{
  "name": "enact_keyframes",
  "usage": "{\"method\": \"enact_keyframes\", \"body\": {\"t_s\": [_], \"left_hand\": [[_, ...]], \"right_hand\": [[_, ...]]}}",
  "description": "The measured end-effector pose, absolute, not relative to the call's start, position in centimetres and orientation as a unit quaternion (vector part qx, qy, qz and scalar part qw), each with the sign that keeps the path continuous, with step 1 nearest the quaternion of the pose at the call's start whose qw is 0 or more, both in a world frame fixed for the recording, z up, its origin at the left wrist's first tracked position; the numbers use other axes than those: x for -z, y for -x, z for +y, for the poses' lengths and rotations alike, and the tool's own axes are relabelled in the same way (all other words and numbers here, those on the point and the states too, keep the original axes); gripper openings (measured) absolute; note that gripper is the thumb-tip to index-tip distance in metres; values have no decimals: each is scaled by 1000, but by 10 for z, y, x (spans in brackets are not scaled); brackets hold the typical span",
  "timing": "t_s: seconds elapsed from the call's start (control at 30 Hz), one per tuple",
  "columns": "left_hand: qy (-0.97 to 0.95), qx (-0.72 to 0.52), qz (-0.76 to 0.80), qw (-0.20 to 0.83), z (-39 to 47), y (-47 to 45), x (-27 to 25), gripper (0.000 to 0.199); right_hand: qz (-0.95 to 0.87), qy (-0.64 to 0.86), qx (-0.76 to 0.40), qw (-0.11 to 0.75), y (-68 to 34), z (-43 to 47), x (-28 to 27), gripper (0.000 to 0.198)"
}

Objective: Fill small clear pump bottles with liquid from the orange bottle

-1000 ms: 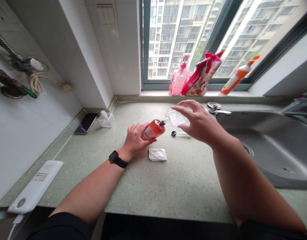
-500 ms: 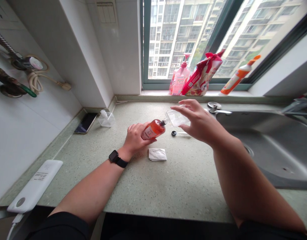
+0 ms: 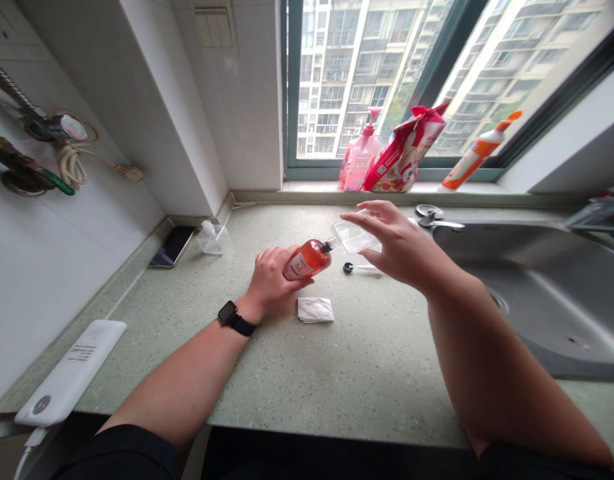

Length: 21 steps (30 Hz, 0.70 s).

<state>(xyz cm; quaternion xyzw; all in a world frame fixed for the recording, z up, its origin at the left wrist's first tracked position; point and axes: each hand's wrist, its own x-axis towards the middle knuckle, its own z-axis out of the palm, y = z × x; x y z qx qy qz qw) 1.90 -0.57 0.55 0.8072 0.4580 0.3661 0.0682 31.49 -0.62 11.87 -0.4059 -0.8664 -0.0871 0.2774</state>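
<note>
My left hand (image 3: 275,279) is wrapped round an orange-red bottle (image 3: 307,259) with a pale label and a black neck. The bottle leans to the right over the counter (image 3: 267,367). In my right hand (image 3: 389,237) is a clear square bottle (image 3: 351,237), tilted so that its threaded neck meets the black neck of the orange one. Whether liquid passes between them I cannot make out. A black-capped piece with a pale stem (image 3: 349,267) lies below my right hand. Nearer to me rests a folded white tissue (image 3: 315,310).
A clear pump bottle (image 3: 213,237) and a phone (image 3: 172,246) are at the back left, a white power bank (image 3: 71,373) at the left edge. The sink (image 3: 537,287) is on the right. On the sill are a pink pump bottle (image 3: 359,160), a red bag (image 3: 407,150) and an orange bottle (image 3: 477,160).
</note>
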Motion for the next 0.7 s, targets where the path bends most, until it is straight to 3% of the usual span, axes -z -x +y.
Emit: {"method": "enact_keyframes", "body": {"t_s": [0.7], "left_hand": [[-799,-380,457,90,-7,-20,-8,77]], "right_hand": [[-862,415,105,271,-309,-9,-120,70]]}}
